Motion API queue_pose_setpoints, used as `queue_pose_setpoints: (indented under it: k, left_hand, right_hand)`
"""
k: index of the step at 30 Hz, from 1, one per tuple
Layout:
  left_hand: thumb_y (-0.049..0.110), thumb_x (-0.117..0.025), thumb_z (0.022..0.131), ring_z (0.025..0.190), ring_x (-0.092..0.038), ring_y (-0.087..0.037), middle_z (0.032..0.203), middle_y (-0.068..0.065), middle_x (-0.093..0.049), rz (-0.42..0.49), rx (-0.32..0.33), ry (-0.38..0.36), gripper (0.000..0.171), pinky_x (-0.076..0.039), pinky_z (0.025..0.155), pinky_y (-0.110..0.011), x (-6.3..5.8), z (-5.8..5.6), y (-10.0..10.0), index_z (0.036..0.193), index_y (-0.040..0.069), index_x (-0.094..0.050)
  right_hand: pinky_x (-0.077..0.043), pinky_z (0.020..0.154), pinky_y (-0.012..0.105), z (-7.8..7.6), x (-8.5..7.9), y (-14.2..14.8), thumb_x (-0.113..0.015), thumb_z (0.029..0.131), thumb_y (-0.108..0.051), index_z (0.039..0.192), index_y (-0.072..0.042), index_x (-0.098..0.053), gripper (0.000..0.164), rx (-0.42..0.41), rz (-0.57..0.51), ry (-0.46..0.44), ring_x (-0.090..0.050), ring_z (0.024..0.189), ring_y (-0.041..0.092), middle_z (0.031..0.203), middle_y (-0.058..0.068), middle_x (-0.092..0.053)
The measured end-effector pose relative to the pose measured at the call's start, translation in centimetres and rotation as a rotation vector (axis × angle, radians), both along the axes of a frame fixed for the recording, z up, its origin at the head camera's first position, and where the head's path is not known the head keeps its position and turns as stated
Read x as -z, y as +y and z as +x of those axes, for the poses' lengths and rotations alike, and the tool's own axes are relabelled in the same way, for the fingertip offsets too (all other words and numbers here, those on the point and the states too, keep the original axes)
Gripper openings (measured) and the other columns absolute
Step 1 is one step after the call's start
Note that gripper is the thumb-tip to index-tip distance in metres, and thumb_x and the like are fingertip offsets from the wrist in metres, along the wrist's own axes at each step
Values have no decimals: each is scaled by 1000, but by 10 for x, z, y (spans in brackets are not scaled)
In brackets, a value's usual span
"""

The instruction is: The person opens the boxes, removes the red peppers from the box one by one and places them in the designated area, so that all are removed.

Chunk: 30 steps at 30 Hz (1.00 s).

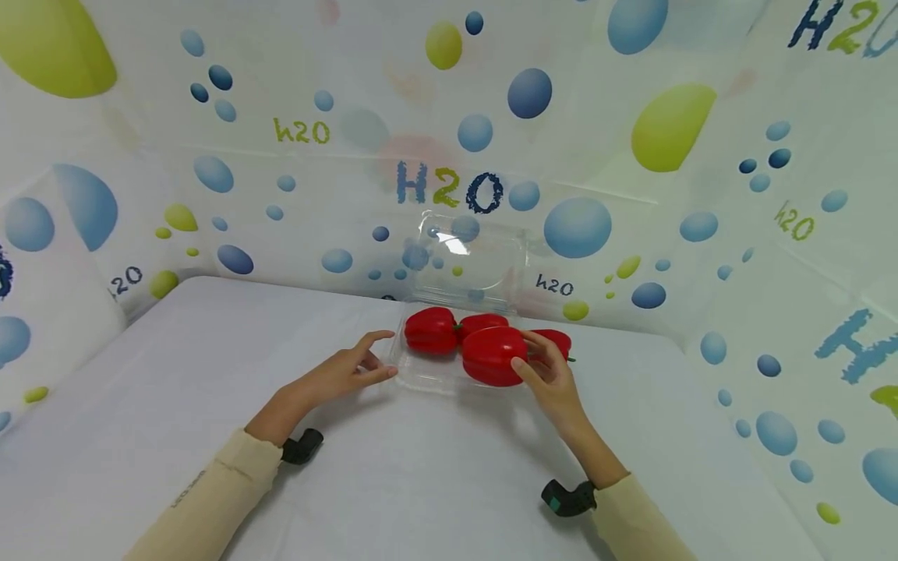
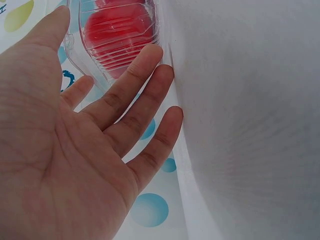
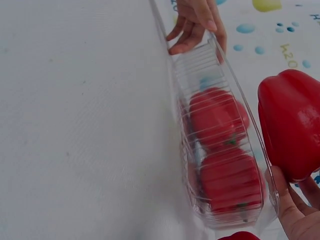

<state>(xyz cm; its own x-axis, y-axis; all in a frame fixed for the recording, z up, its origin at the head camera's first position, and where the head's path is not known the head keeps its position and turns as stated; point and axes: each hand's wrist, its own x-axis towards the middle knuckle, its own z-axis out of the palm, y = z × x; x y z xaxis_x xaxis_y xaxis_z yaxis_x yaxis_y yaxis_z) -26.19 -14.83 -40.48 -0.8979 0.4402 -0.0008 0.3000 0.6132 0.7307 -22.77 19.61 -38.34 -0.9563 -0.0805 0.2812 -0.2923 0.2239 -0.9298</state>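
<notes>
A clear plastic clamshell box (image 1: pixel 429 375) lies on the table with its lid (image 1: pixel 491 269) raised at the back. Inside sit two red bell peppers, one at the left (image 1: pixel 429 331) and one farther back (image 1: pixel 484 321), both visible through the ribbed wall in the right wrist view. My right hand (image 1: pixel 550 382) grips another red bell pepper (image 3: pixel 290 125) by its end, holding it above the box's right front part. A further bell pepper (image 1: pixel 557 340) lies beyond that hand, outside the box. At the box's left wall, my left hand (image 1: pixel 351 370) has loosely spread fingers and holds nothing.
A white cloth covers the table (image 1: pixel 295 499). Close behind the box rises a white curtain (image 1: pixel 337 218) with blue and green dots and H2O lettering, which also runs along both sides. Black cameras (image 1: pixel 303 446) are strapped to both wrists.
</notes>
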Motion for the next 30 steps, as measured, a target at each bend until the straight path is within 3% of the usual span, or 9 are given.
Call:
queue_pose_setpoints:
  k: [30]
  left_hand:
    - [46, -61, 94, 103, -60, -23, 111, -5, -64, 1, 5, 2, 74, -52, 87, -43, -1, 1, 0, 151, 18, -23]
  right_hand:
    - [-53, 86, 22, 9, 1, 21, -64, 95, -22, 141, -13, -43, 52, 86, -47, -42, -49, 114, 24, 136, 5, -49]
